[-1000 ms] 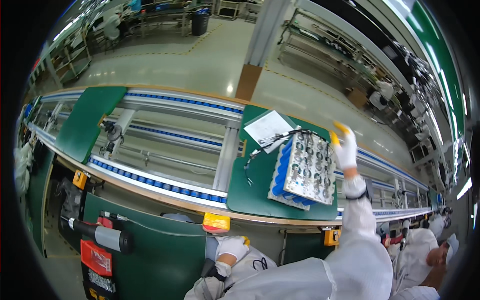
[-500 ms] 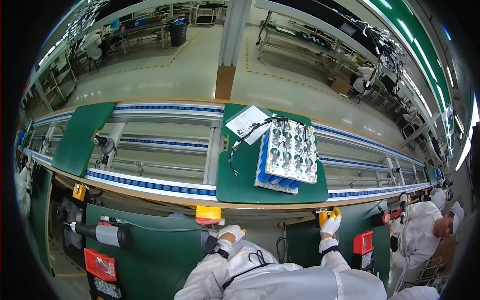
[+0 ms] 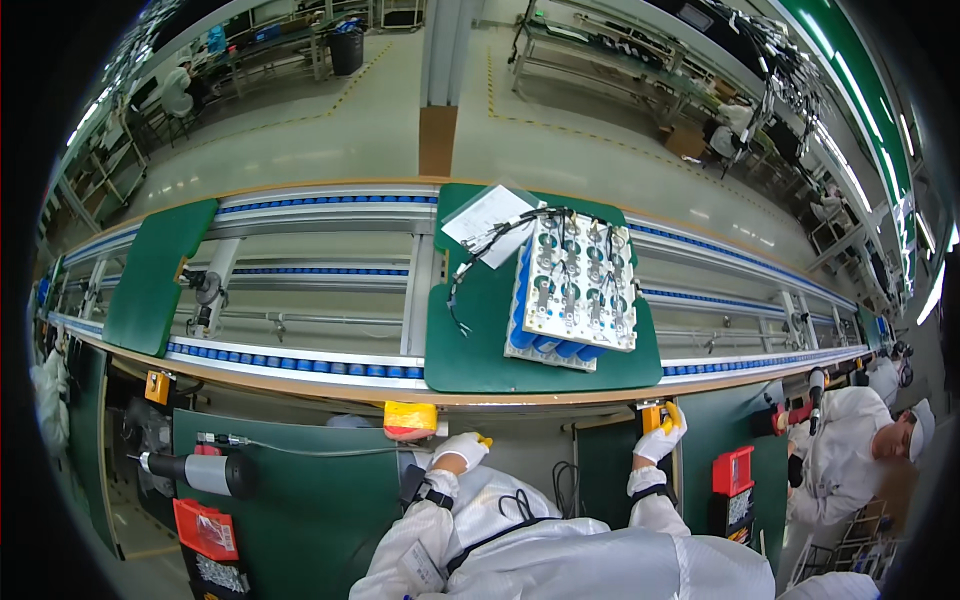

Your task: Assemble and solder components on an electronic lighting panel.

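Observation:
A battery pack [image 3: 582, 285] with blue cells, a white top and metal tabs stands on a green carrier board [image 3: 470, 362] on the conveyor. Black wires [image 3: 487, 243] run off its left side over a white paper sheet [image 3: 490, 225]. My left hand [image 3: 461, 451], in a white glove with yellow fingertips, is below the rail beside a yellow-and-red block [image 3: 410, 420]; its fingers are curled and no object shows in them. Just below the conveyor edge, my right hand [image 3: 660, 437] is at a small orange-yellow box [image 3: 652, 417], fingers apart; whether they touch it is unclear.
Another green board [image 3: 160, 280] lies on the rails at left. A power screwdriver [image 3: 200, 470] and a red bin [image 3: 206, 529] are on the left bench; another red bin [image 3: 733, 470] is on the right. A co-worker [image 3: 850, 450] in white stands at far right.
My right hand has moved up slightly to the orange-yellow box, its fingers changing from upright to bent. My left hand has risen slightly. The view has shifted a little; the pack stays on its board.

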{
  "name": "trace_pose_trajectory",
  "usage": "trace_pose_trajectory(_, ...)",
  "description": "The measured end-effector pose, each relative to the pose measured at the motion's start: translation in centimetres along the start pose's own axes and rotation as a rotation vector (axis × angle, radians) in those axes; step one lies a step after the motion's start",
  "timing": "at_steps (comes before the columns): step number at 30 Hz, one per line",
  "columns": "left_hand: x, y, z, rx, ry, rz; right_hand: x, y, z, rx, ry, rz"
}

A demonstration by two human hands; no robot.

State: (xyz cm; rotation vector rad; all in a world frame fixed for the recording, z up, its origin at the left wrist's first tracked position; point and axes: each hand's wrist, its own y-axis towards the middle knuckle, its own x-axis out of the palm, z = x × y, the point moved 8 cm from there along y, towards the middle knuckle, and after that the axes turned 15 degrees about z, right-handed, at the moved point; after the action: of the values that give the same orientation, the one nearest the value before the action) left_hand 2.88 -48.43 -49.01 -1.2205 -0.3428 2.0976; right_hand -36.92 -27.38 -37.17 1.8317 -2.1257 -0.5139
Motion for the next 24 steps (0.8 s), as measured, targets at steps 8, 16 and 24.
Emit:
trace_pose_trajectory(8, 0.6, 0.7, -0.9, -0.008, -0.061, 0.033, 0.2, -0.6, -1.7, -0.016, -0.012, 0.029)
trace_pose_trajectory(16, 0.7, 0.7, -1.2, -0.024, -0.087, 0.057, 0.1, -0.6, -2.0, -0.074, -0.077, 0.024)
trace_pose_trajectory(24, 1.2, 1.0, -1.6, -0.013, -0.113, 0.067, 0.1, -0.6, -2.0, -0.076, -0.102, 0.014)
